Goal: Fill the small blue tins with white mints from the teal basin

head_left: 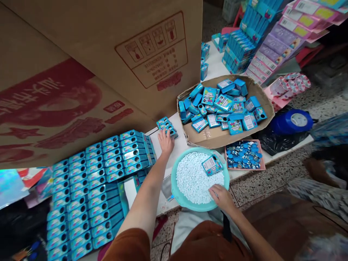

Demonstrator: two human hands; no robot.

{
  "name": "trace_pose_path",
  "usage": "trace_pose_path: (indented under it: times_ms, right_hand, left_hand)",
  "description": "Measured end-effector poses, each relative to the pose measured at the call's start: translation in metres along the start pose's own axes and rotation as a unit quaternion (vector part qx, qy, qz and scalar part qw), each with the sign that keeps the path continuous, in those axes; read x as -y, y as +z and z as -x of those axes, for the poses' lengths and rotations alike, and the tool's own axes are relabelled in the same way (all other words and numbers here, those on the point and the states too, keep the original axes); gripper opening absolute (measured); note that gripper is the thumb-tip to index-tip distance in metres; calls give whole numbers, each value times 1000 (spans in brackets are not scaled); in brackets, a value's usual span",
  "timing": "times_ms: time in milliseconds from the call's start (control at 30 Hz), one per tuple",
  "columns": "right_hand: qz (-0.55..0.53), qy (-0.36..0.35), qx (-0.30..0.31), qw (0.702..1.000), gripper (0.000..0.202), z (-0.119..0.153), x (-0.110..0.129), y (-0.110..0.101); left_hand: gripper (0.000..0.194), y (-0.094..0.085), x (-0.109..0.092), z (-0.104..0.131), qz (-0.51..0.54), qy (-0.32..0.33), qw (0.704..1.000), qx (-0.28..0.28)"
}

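Head cam: the person's L hand (166,140) lay palm-down, fingers loosely spread & mostly straight, fingertips on a small grp of blue boxes (163,121) by the lg cardboard carton (103,78); no firm grip seen. R hand (219,195) was half-curled, fingertips bunched at the white pellets (191,175) near the near-R edge of the teal basin (174,190); couldn't tell if it pinched any. One blue pack (211,165) lay flat on the pellets, just beyond the R hand, apart from it. Cardboard tray (199,140) w/ jumbled packs (223,103) sat behind the basin; pink tray (246,169) of blue/silver caps (243,155) just R of it.
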State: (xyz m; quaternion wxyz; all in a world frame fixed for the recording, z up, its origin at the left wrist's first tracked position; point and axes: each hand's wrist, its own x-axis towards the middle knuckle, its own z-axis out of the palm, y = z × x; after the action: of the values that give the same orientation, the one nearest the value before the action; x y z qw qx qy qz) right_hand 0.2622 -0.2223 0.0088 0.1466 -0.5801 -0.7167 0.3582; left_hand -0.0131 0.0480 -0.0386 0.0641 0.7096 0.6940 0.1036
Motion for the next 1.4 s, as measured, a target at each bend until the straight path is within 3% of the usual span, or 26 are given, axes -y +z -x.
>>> trace_pose_path:
  times_ms: [267,400,500,600,733,833,933,1033,1300,1400]
  right_hand:
    - [8,-31,32,999,29,-3,-3,-4]
    - [7,-37,43,998,30,-3,-5,-8]
    - [15,-44,55,997,31,-1,-9,-9]
    - [27,-55,57,996,31,0,-14,-10]
    - [39,-64,60,995,30,-1,-18,-8]
    - [43,-72,67,994,31,-3,-17,-6]
    - [40,-83,75,993,31,-5,-14,-5]
    - [47,-96,82,991,30,-5,-9,-4]
    - [71,-80,46,993,33,15,13,-1]
    - [70,-66,20,995,32,29,23,1]
  left_hand:
    - [22,4,6,24,28,-27,999,10]
    - [22,2,9,25,34,-36,997,65]
    - [33,-14,8,42,56,-60,996,31]
    - [44,-47,7,84,97,-78,992,-34]
    - [41,-93,5,167,118,-141,980,-70]
    - [41,-107,3,227,116,-212,968,-68]
    - [41,-101,4,269,113,-264,957,-37]
    - [40,-86,8,292,124,-282,951,-8]
    - [39,-54,25,303,193,-226,955,11]
    - [50,-49,32,305,210,-211,954,27]
